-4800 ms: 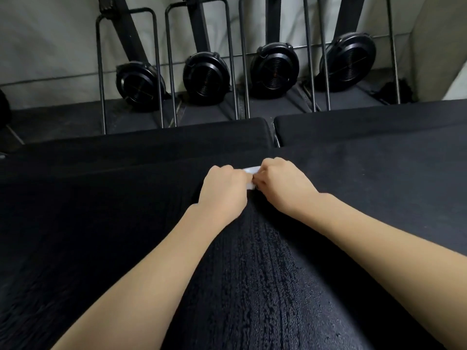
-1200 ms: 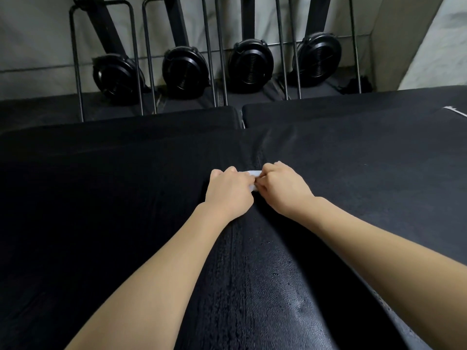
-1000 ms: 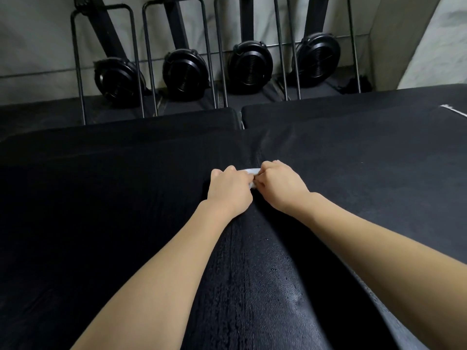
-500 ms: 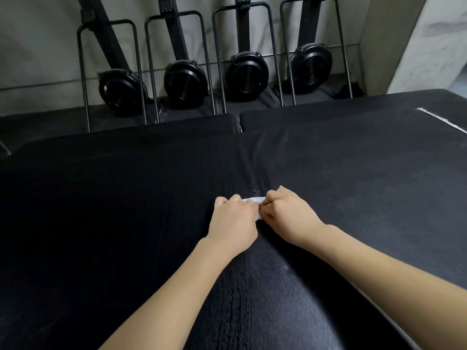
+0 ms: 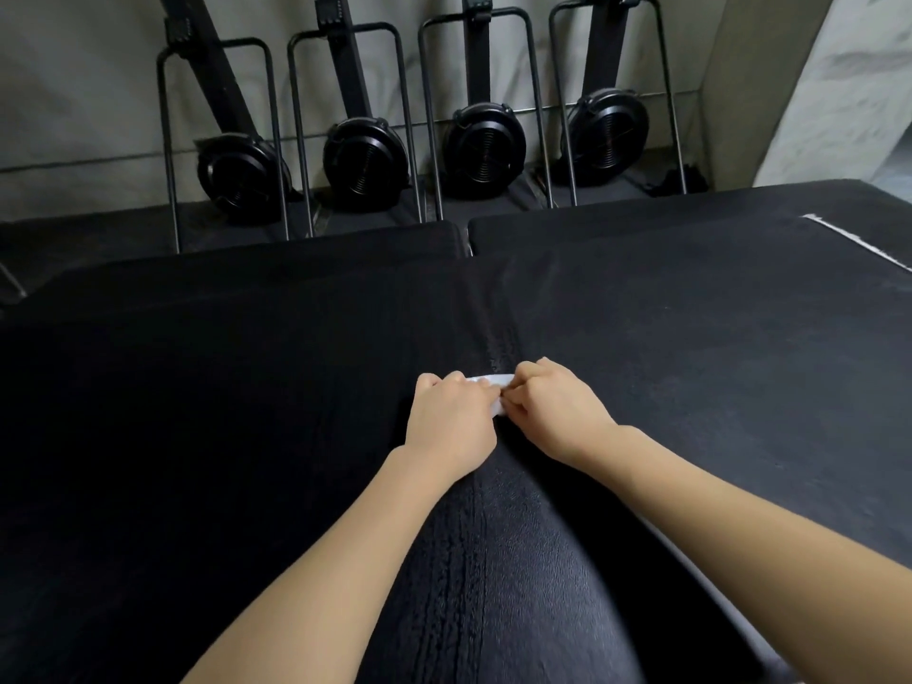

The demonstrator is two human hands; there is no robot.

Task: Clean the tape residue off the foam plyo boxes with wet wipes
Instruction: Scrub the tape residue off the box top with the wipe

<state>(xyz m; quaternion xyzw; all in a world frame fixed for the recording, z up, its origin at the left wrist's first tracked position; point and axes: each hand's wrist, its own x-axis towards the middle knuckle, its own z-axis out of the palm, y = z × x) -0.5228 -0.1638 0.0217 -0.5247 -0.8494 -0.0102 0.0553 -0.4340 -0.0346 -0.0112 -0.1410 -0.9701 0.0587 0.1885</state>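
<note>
1. Both hands sit knuckles-up on the black box, side by side near the middle of its top. The left hand and right hand are almost touching.
2. A white wipe is pinched between them. Only a thin strip shows, along the far side of the knuckles and in the gap between the hands. The rest is buried under the fingers, so I can't say how it's folded.
3. Fingers on both hands are curled in tight on the wipe and pressing it onto the top. The fingertips themselves are hidden under the hands.
4. A shiny, wet-looking streak runs away from the hands toward the far edge, and a glossy patch lies between the forearms. Any residue is hard to make out, black on black in dim light.
5. A second box sits beyond and to the right, with a narrow gap at its left end. Exactly where one box stops and the next starts is tough to read.
6. A pale strip lies far right, cut off by the frame. Can't tell what it is.
7. Four black fan machines stand along the wall, tops cropped out.
</note>
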